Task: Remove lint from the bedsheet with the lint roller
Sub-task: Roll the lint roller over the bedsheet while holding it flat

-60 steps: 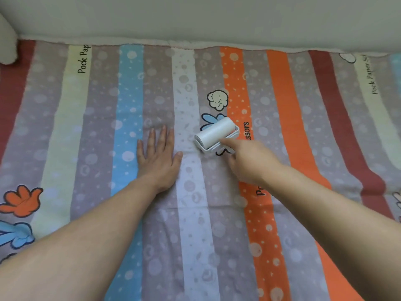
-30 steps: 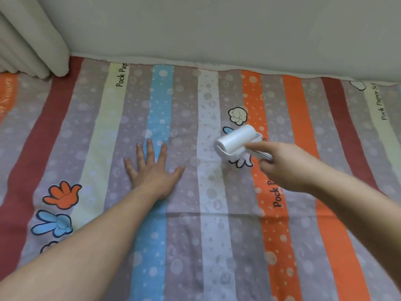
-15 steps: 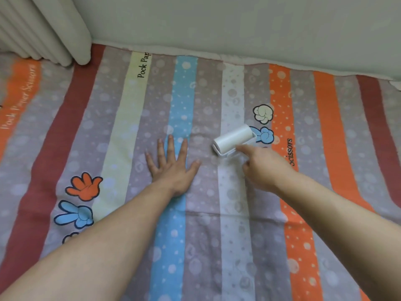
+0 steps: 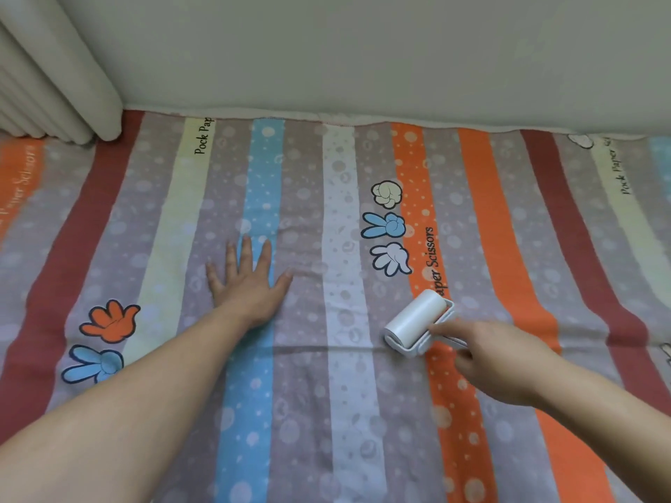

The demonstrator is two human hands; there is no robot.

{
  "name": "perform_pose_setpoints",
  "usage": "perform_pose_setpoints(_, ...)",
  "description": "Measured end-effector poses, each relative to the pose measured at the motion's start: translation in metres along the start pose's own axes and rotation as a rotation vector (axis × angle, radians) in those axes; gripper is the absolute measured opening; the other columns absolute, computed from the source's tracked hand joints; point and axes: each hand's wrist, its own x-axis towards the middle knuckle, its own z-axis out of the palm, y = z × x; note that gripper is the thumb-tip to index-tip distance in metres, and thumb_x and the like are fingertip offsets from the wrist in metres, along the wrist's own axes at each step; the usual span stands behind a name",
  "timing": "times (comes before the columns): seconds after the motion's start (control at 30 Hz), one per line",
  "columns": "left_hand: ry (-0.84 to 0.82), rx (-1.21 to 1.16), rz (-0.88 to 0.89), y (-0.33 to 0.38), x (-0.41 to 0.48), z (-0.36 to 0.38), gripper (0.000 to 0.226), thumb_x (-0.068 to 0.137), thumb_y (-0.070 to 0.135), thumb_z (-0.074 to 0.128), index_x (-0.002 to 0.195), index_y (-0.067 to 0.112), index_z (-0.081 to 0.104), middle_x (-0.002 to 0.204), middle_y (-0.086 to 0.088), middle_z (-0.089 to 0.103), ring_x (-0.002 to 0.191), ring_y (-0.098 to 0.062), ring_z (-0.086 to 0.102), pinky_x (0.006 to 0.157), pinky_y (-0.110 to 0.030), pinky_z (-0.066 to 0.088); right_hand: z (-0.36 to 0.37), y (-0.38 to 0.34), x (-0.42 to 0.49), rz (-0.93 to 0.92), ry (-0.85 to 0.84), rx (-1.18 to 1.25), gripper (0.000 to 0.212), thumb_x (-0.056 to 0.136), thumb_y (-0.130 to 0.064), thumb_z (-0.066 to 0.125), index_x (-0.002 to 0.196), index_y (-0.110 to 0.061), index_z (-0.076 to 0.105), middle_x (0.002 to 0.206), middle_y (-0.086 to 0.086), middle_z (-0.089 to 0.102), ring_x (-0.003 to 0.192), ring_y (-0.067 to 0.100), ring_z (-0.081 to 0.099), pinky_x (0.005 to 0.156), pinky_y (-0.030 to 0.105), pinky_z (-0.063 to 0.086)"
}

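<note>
The right hand (image 4: 501, 364), at 4 o'clock, grips the handle of the white lint roller (image 4: 417, 319), with the index finger stretched along it. The roller lies on the striped bedsheet (image 4: 345, 430), at an orange stripe. At 9 o'clock from the roller, the left hand (image 4: 247, 288) presses flat, fingers spread.

head view, angled down, close over bedsheet (image 4: 326, 393)

Left hand (image 4: 250, 285) flat on bedsheet (image 4: 341, 412) — right hand (image 4: 497, 361) grips lint roller (image 4: 417, 321).
</note>
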Motion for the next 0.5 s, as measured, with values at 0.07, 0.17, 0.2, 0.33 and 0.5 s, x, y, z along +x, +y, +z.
perform_pose_setpoints(0.07, -0.013, 0.008, 0.000, -0.005, -0.005, -0.001, 0.076, 0.098, 0.072, 0.015, 0.159, 0.037, -0.014, 0.165, 0.003, -0.028, 0.151, -0.021, -0.029, 0.117, -0.064, -0.014, -0.010, 0.007, -0.008, 0.007, -0.054, -0.017, 0.051, 0.090, -0.029, 0.040, 0.135, -0.053, 0.040, 0.114, -0.015, 0.062, 0.097, 0.013, 0.059, 0.068, 0.029, 0.046)
perform_pose_setpoints(0.17, -0.021, -0.005, -0.019, -0.020, -0.011, -0.003, 0.074, 0.099, 0.069, 0.012, 0.159, 0.035, -0.014, 0.166, 0.001, -0.028, 0.151, -0.022, -0.029, 0.118, -0.063, -0.015, -0.038, 0.010, -0.014, 0.038, -0.112, -0.070, 0.050, 0.088, -0.030, 0.043, 0.128, -0.058, 0.044, 0.082, -0.022, 0.053, 0.069, 0.002, 0.052, 0.061, 0.020, 0.045)
perform_pose_setpoints(0.2, -0.018, -0.006, -0.021, -0.025, -0.012, -0.003, 0.075, 0.099, 0.069, 0.013, 0.159, 0.035, -0.015, 0.165, 0.001, -0.029, 0.151, -0.023, -0.029, 0.119, -0.062, -0.014, -0.049, 0.006, -0.014, 0.050, -0.103, -0.085, 0.049, 0.087, -0.031, 0.044, 0.127, -0.059, 0.045, 0.075, -0.021, 0.049, 0.063, 0.001, 0.049, 0.056, 0.018, 0.041)
perform_pose_setpoints(0.33, -0.021, -0.007, 0.004, -0.044, -0.009, -0.002, 0.080, 0.098, 0.072, 0.016, 0.159, 0.034, -0.018, 0.164, 0.000, -0.032, 0.150, -0.024, -0.032, 0.119, -0.059, -0.016, -0.079, -0.046, 0.013, 0.028, 0.098, -0.021, 0.050, 0.087, -0.028, 0.045, 0.126, -0.060, 0.045, 0.070, -0.017, 0.054, 0.055, 0.004, 0.051, 0.052, 0.025, 0.045)
perform_pose_setpoints(0.5, -0.043, -0.041, -0.011, -0.074, 0.005, -0.008, 0.086, 0.093, 0.079, 0.013, 0.156, 0.034, -0.025, 0.160, 0.007, -0.039, 0.145, -0.022, -0.041, 0.116, -0.063, -0.019, -0.070, -0.144, 0.105, -0.065, 0.292, 0.270, 0.057, 0.090, -0.019, 0.042, 0.141, -0.044, 0.041, 0.117, -0.003, 0.064, 0.073, 0.011, 0.058, 0.058, 0.030, 0.048)
